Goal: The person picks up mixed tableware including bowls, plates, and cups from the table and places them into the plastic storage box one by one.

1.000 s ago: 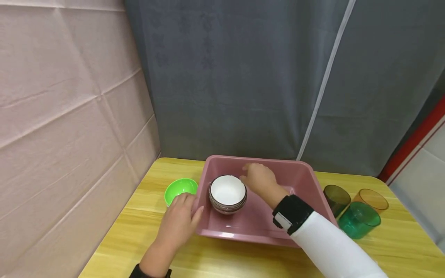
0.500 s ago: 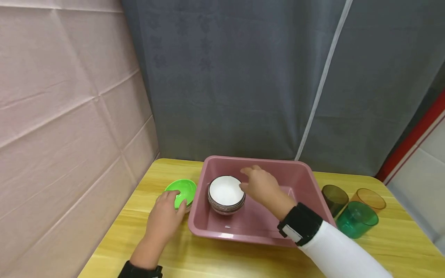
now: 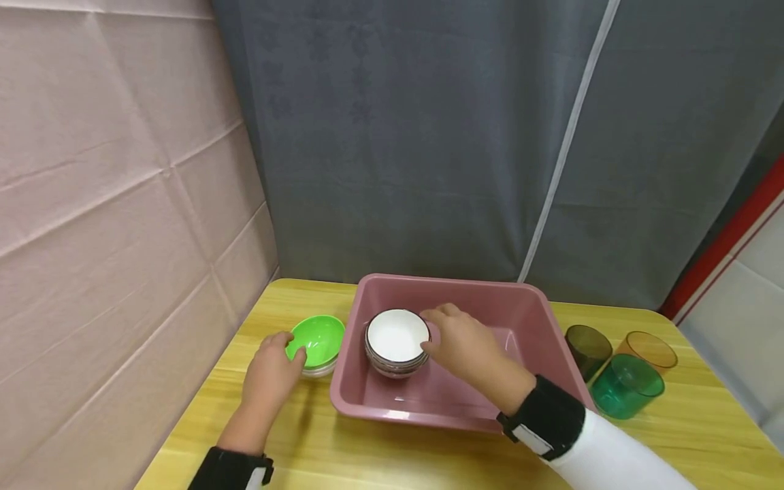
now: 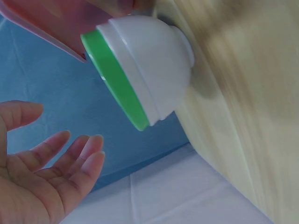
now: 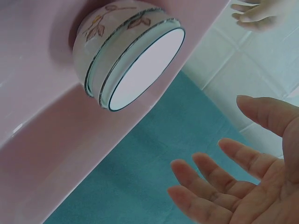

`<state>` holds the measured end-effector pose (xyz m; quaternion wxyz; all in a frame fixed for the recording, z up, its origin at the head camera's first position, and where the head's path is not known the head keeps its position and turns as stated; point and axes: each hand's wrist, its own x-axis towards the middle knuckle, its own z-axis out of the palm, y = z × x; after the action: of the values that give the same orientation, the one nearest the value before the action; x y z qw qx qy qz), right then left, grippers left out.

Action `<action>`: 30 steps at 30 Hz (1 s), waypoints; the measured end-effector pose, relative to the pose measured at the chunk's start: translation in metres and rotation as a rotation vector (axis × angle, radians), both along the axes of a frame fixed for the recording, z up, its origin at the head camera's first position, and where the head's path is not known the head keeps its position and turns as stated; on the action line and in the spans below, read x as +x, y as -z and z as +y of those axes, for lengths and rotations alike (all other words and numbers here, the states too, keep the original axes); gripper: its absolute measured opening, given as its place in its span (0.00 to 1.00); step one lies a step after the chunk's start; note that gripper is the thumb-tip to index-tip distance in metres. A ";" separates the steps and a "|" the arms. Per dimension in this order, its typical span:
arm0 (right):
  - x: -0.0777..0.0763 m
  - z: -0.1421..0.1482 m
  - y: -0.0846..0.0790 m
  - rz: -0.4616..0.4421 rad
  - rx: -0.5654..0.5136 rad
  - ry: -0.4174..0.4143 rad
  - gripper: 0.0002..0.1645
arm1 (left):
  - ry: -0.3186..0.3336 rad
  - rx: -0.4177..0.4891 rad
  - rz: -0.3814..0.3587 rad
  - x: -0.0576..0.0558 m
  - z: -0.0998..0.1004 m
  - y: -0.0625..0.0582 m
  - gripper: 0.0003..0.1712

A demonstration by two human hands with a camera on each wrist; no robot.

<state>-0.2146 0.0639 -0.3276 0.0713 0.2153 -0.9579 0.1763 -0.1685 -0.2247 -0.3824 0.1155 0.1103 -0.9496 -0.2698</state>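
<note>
A pink basin [image 3: 447,416] on the table holds a stack of white bowls [image 3: 398,337] with dark rims. Leaf prints show on their sides in the right wrist view. My right hand [image 3: 468,346] hovers over the basin, just right of that stack, with its fingers spread and relaxed; the right wrist view shows a gap between hand and bowls. Left of the basin, a green bowl [image 3: 318,340] tops a stack of white bowls [image 4: 156,60]. Beside it on the left is my left hand [image 3: 268,373], fingers loosely bent and apart from the bowls in the left wrist view.
Three see-through cups stand right of the basin: a brown cup [image 3: 588,350], an orange cup [image 3: 649,350] and a green cup [image 3: 627,386]. A grey curtain [image 3: 392,136] hangs behind the wooden table [image 3: 343,456], and a pale cloth wall [image 3: 122,238] borders the left.
My left hand has left the basin's left rim and moved left, past the green bowl to its left side. My right hand has come slightly lower and nearer in the basin, still beside the bowls.
</note>
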 end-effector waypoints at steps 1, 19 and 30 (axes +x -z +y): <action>0.002 0.000 0.001 0.011 0.000 -0.006 0.28 | -0.002 0.006 -0.010 -0.001 -0.001 0.001 0.25; 0.026 0.003 0.014 0.078 -0.009 -0.090 0.29 | -0.031 0.064 -0.122 -0.013 -0.021 0.017 0.25; 0.037 0.005 0.018 0.099 -0.022 -0.120 0.28 | -0.050 0.093 -0.163 -0.021 -0.030 0.022 0.25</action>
<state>-0.1773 0.0690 -0.3457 0.1102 0.2801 -0.9365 0.1800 -0.1891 -0.2552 -0.4047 0.0394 0.1610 -0.9391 -0.3009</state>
